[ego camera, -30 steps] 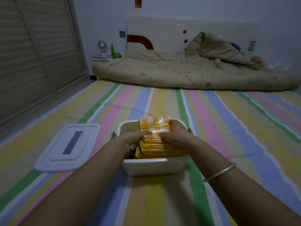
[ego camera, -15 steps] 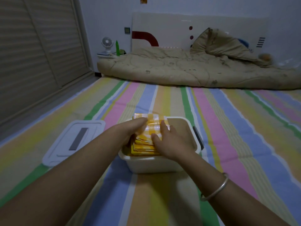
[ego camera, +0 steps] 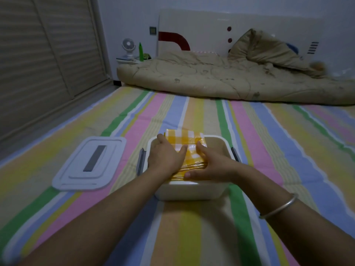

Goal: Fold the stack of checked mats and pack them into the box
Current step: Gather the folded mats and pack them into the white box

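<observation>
Left hand (ego camera: 165, 158) atop mats (ego camera: 184, 138), lengthwise away

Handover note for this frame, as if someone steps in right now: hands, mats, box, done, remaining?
Left hand: flat on the stack of folded yellow-and-white checked mats.
Right hand: flat, pressing the stack's right side.
Stack sits inside the white rectangular plastic box, top mat above the rim.
White plastic lid lies on the striped sheet, left of the box.
Done: mats folded and in the box. Left: press them down, probably fit the lid.
</observation>
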{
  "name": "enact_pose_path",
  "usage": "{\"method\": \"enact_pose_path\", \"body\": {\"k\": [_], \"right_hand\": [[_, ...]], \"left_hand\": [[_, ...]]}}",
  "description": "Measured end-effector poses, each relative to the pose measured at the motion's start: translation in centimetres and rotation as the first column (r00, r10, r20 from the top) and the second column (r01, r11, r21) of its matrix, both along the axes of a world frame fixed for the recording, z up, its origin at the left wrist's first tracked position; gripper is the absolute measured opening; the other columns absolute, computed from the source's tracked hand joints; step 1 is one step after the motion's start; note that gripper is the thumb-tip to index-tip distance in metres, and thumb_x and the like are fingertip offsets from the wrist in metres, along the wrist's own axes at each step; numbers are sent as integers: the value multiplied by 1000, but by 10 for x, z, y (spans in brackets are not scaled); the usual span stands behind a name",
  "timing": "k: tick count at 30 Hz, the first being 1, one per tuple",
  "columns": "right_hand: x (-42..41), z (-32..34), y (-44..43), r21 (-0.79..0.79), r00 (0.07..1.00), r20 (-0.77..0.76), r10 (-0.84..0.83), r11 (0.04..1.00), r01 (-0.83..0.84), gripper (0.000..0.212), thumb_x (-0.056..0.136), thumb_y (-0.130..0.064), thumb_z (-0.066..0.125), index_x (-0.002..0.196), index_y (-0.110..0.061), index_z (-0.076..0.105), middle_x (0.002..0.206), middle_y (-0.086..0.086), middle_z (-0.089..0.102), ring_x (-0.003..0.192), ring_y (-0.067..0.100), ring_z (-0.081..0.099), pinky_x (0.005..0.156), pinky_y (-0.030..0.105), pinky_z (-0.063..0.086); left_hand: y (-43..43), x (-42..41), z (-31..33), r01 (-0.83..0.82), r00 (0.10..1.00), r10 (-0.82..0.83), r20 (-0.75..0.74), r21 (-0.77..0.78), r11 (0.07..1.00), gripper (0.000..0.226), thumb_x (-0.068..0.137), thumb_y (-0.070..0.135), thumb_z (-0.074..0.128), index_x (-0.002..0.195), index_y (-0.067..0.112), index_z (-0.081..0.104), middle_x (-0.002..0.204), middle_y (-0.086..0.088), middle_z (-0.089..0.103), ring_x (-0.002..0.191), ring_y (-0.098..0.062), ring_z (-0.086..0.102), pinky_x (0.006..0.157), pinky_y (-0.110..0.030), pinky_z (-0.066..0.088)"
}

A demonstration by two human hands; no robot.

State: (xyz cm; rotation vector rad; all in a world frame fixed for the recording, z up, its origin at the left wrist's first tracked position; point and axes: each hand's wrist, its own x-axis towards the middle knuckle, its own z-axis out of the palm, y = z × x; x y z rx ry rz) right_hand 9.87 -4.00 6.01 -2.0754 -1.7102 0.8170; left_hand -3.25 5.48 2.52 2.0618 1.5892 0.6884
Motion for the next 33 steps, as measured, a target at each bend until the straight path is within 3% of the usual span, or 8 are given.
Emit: {"method": "enact_pose_path", "body": {"k": [8,12,15,18,23,28,31,33], "right_hand": [[-5,-23,8,65,991,116,-62,996,54,141,53,-74,74,155,-19,-5,153,6,35,136,24,39,107,39,41],[-6,-26,7,105,986,140,-86,992,71,127,55,-70,77,153,-16,15,147,7,44,130,25,45,100,35,44],[-9,-22,0,169,976,194,-99,983,67,103,59,-68,78,140,-16,42,138,9,50,122,25,49,92,31,42],[-14,-22,-12,246,974,184,-132,966,84,94,62,-60,81,138,-14,49,139,5,48,124,22,48,93,26,39],[-11,-22,-19,221,981,114,-154,967,126,99,62,-63,79,140,-15,42,135,0,51,112,13,51,82,22,37],[-3,6,-11,-2,984,-168,-66,998,67,87,76,-75,53,138,-13,50,137,-1,52,123,16,51,105,33,39],[-5,18,7,270,984,87,-156,954,128,37,98,-31,50,128,-11,59,132,8,58,123,26,53,103,33,40],[-19,19,16,323,983,111,-148,941,105,47,94,-9,46,140,-19,45,137,1,54,125,20,51,97,26,39]], "left_hand": [[-3,-3,-6,45,995,-25,-100,204,978,71,93,53,46,142,8,21,120,-15,55,105,-31,55,70,-38,44],[-7,-1,2,164,935,-18,-353,390,906,84,95,51,37,154,17,-12,159,-18,2,142,-40,19,107,-51,33],[-4,-4,10,475,799,-88,-595,535,698,67,99,35,30,157,19,-2,163,-10,-11,150,-31,-7,120,-52,3],[-1,-13,10,629,661,-316,-680,274,727,55,104,39,24,155,21,17,164,-7,10,151,-23,3,121,-43,-2],[-6,-26,14,708,586,-568,-578,26,705,61,100,40,11,156,17,8,164,-8,-3,150,-16,-10,119,-39,-13],[3,-35,4,707,489,-607,-627,-123,697,58,106,36,15,155,13,-6,162,-9,-16,147,-17,-20,119,-45,-13],[2,-29,-6,680,450,-583,-676,-165,715,61,105,39,14,154,13,-13,160,-10,-21,147,-20,-24,118,-49,-14],[2,-26,-11,668,433,-588,-684,-194,718,61,105,39,13,154,12,-14,160,-10,-23,146,-21,-25,117,-50,-14]]}}
